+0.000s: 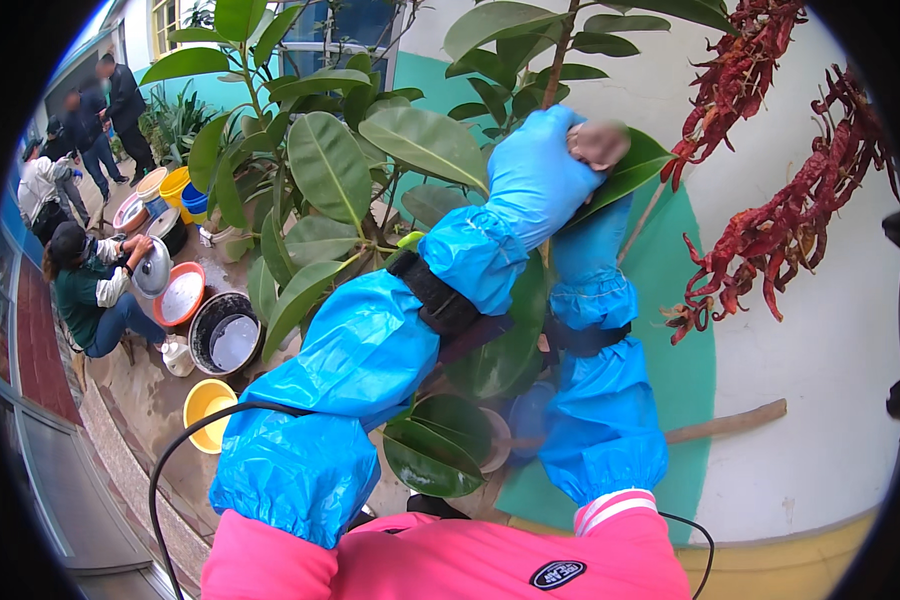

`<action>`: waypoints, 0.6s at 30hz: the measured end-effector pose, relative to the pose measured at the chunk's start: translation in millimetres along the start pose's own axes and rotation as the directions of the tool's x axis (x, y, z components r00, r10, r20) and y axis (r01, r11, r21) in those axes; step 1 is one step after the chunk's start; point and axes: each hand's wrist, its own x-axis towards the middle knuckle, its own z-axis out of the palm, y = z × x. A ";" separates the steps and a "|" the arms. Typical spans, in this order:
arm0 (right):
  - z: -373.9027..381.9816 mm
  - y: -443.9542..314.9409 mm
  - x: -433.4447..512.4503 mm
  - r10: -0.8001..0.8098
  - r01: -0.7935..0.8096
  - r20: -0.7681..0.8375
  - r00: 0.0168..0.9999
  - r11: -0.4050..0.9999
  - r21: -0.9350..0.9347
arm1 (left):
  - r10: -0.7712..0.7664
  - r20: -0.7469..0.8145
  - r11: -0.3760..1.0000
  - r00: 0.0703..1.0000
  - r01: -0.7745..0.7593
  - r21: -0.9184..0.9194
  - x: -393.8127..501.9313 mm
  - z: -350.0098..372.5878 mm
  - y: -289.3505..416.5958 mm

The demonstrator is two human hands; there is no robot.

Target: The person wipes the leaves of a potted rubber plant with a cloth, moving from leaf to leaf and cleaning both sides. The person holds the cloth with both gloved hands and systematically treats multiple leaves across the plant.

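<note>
My left hand (pixel 544 169), in a blue rubber glove, grips a crumpled pinkish-brown wad (pixel 598 144) that looks like cloth; it is blurred. The wad rests against the upper face of a broad green leaf (pixel 637 174) of a rubber plant. Below that leaf is my right hand (pixel 591 244), also gloved in blue, with its fingers hidden behind the leaf. Blue plastic sleeve covers reach up both forearms, each with a black strap near the wrist. Other large leaves (pixel 330 165) of the plant surround my left arm.
Strings of dried red chillies (pixel 772 217) hang at the right along the white and green wall (pixel 795 360). A wooden stick (pixel 727 421) juts out low. Leftward, a seated person (pixel 94 300) holds a metal lid (pixel 152 268) near basins (pixel 225 334). Several people stand farther back. A black cable (pixel 166 457) trails from my left sleeve.
</note>
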 end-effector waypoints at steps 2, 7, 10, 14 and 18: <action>3.2 4.2 3.0 -0.027 0.030 -0.024 0.999 0.990 0.136 | 0.107 -0.058 0.989 0.993 -0.112 -0.092 4.3 2.9 10.9; -10.7 15.6 17.1 -0.246 0.173 0.539 0.806 0.968 0.184 | 0.178 -0.056 0.907 0.982 -0.186 -0.378 28.9 -20.7 8.9; -40.2 23.1 21.9 -0.095 -0.024 0.468 0.879 0.970 0.241 | 0.059 0.041 0.901 0.997 -0.036 -0.432 25.9 -40.2 -14.5; -78.1 43.6 21.5 -0.303 0.478 0.394 0.868 0.293 -0.828 | 0.436 0.067 0.899 0.897 -0.438 0.014 14.2 -26.9 -30.8; -94.0 72.1 20.1 -0.436 0.464 0.268 0.859 0.442 -0.767 | 0.211 0.562 0.830 0.800 -0.451 0.329 9.4 -17.8 -41.4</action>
